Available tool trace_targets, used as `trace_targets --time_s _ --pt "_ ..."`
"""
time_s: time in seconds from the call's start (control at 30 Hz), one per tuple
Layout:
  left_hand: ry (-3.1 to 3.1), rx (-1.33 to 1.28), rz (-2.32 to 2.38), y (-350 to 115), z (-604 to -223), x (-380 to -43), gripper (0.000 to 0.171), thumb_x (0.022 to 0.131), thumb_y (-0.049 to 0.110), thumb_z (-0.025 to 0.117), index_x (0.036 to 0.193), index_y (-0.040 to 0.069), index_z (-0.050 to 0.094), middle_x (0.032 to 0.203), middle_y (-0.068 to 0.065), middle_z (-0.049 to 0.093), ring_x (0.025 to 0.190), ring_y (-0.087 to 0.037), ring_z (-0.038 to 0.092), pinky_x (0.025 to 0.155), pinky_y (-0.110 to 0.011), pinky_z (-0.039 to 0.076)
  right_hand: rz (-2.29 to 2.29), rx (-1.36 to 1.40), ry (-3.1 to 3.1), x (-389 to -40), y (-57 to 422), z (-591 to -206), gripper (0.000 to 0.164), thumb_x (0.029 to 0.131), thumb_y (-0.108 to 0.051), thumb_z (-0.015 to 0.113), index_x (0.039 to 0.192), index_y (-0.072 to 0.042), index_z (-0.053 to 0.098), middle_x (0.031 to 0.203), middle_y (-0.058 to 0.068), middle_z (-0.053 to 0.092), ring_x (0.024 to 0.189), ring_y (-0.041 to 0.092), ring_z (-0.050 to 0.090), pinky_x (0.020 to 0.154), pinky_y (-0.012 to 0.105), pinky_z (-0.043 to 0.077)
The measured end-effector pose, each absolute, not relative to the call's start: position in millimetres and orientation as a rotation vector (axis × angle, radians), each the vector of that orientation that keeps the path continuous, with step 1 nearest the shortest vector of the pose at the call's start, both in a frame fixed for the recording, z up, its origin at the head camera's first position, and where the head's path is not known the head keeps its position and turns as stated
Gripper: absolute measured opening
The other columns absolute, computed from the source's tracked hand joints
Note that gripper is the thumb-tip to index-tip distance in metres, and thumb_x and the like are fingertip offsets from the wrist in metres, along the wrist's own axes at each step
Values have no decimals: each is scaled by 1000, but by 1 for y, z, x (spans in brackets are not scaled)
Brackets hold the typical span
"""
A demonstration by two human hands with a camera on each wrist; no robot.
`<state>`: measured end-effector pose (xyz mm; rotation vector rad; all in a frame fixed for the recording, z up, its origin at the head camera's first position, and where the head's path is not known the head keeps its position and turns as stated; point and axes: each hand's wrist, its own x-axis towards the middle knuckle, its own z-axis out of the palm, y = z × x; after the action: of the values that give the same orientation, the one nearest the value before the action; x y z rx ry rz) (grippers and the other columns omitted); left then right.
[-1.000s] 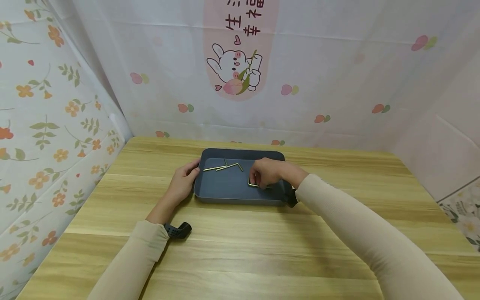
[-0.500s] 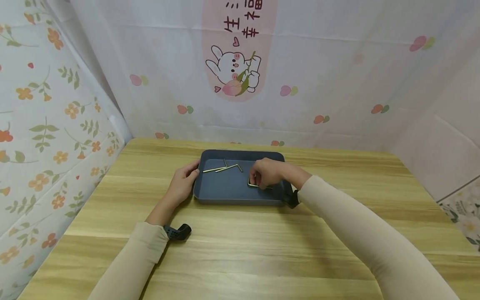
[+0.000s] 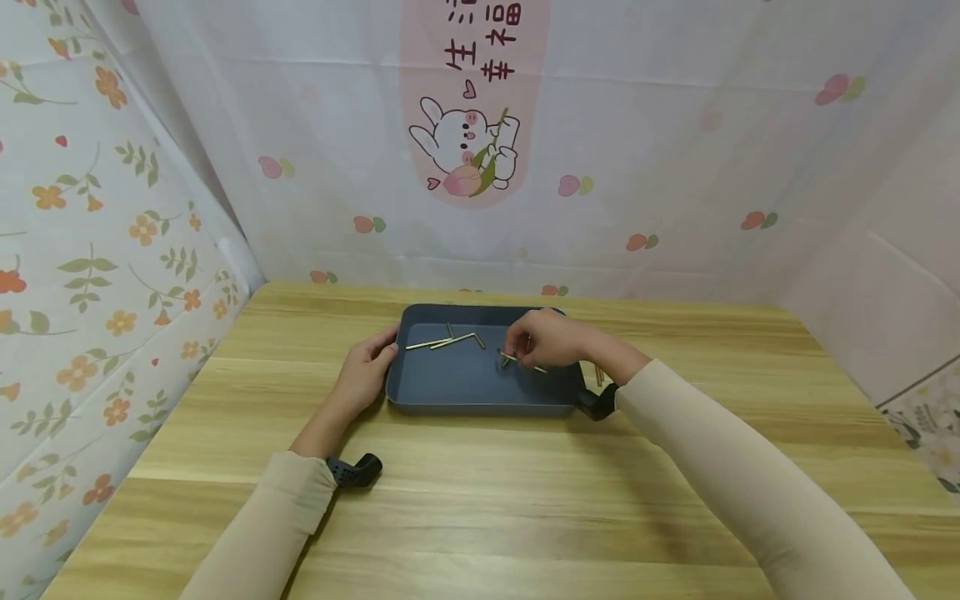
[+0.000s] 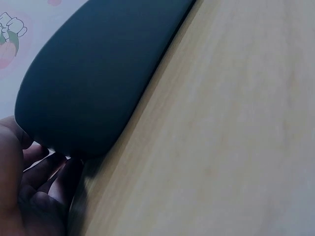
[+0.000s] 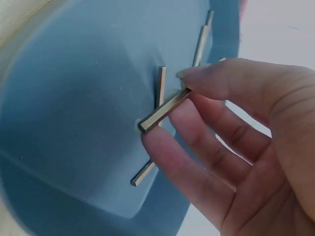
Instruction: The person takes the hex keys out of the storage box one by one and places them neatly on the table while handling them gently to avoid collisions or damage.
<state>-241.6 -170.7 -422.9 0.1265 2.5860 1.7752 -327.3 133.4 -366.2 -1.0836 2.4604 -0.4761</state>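
A shallow blue-grey tray (image 3: 450,383) sits on the table. My left hand (image 3: 362,367) holds its left end, thumb at the rim; in the left wrist view the curved fingers (image 4: 61,179) reach the tray's outer wall. My right hand (image 3: 546,337) is over the right half of the tray, pinching a brass-coloured hex key (image 5: 165,109) between thumb and fingers. The held key slants above the tray floor, part of it hidden by the thumb. Two more hex keys (image 3: 453,339) lie crossed in the tray's left half.
Right of the tray, more brass-coloured sticks, partly hidden by the right wrist, lie on the wooden table (image 3: 480,500). A patterned curtain (image 3: 330,108) hangs behind the table, and a floral one (image 3: 120,292) along the left.
My right hand has lifted the hex key off the tray floor and moved slightly right. The left hand stays at the tray's end. Sticks right of the tray have come into view.
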Motion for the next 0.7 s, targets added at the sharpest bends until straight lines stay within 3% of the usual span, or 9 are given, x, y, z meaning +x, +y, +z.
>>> trace_targets --time_s 0.27,0.5,0.7 --pt "2604 141 1799 -181 -458 -263 48 109 18 42 156 5 39 161 -16 39 154 -32 29 126 -50 28 -660 -1120 2451 -319 142 -361 15 92 0 65 106 0 71 88 5 69 74 12 62 66 28 55" --pt "2607 142 1789 -180 -455 -261 49 109 17 41 156 4 38 162 -17 38 154 -33 29 126 -50 28 -718 -1098 2520 -309 155 -355 15 94 -5 68 108 -5 71 92 3 70 81 13 62 71 28 55" --pt "2579 117 1772 -172 -433 -248 49 109 12 39 155 -3 35 162 -21 35 155 -35 26 126 -51 26 -744 -1045 2618 -299 170 -353 13 93 -4 70 105 -8 70 89 2 69 77 13 62 69 29 55"
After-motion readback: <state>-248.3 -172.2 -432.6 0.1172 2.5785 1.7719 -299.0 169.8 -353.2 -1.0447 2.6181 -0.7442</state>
